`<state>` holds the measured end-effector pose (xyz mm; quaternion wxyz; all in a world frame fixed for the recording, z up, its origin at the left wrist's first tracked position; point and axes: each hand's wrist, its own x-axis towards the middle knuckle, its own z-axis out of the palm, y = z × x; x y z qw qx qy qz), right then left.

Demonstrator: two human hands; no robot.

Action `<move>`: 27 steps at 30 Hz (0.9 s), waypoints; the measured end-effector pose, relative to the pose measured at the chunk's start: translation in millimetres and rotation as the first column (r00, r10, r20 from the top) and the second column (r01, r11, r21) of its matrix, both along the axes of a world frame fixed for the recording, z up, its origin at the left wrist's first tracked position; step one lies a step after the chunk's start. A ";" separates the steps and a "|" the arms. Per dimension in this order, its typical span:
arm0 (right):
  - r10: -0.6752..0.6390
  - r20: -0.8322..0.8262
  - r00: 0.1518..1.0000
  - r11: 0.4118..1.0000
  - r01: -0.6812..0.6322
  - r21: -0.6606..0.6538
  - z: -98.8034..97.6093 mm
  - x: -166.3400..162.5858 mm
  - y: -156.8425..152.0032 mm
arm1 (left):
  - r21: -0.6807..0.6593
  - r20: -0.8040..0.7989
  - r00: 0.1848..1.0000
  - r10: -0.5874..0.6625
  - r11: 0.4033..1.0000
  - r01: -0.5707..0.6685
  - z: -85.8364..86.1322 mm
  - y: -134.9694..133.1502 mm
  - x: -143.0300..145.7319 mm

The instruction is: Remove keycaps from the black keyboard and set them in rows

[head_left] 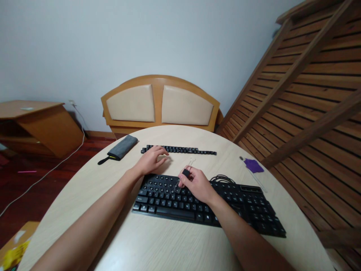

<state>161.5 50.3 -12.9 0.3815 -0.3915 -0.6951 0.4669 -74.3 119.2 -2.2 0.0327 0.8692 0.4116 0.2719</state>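
Note:
A black keyboard (pixel 175 213) lies on the round table, and bare key sockets show in its upper rows. My right hand (pixel 199 185) grips a keycap puller (pixel 186 172) with a black middle and wire loops. Its lower end is over the upper left-middle keys; whether it has hold of a keycap I cannot make out. Behind the keyboard, loose black keycaps (pixel 183 149) lie in a long row. My left hand (pixel 150 161) hovers at or rests by the left end of that row, fingers apart and holding nothing visible.
A grey pouch (pixel 126 147) with a black strap lies at the table's left. On the right are a purple cloth (pixel 254 165) and a thin white stick (pixel 258 180). The coiled cable (pixel 222 178) sits behind the keyboard. A padded headboard (pixel 160 99) stands beyond the table (pixel 135 241).

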 end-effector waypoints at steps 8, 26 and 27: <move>-0.039 -0.004 0.999 0.998 0.039 0.059 2.2 0.2 -0.1 | -0.259 -0.138 0.990 0.001 0.965 -0.038 24.1 -52.4 31.5; -0.006 0.108 0.994 0.996 -0.004 0.092 2.7 -0.2 -0.6 | -0.207 0.074 0.995 0.060 0.977 -0.043 -5.9 -101.0 37.0; -0.003 0.113 0.994 0.996 -0.008 0.093 3.0 -0.3 -0.9 | -0.207 0.081 0.995 0.057 0.978 -0.040 -5.6 -101.0 36.9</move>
